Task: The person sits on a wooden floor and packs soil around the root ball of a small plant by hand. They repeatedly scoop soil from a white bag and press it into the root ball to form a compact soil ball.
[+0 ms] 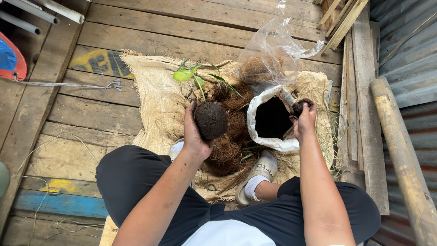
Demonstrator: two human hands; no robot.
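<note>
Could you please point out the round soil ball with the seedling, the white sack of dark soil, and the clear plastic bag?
Round dark soil ball (211,120), head view, middle of ball.
White sack of dark soil (253,114), head view, left rim.
Clear plastic bag (273,43), head view, upper film.

You're in a rough outdoor potting/garden work spot, not a fitted room. Evidence: weathered plank floor (91,114) w/ faded paint patches; corrugated metal wall (405,59) far right; bamboo pole (400,155) leaning along it; timber offcuts (341,18) stacked far right; burlap sheet (154,100) spread as work mat; white sack of dark soil (272,120) open on it.
</note>
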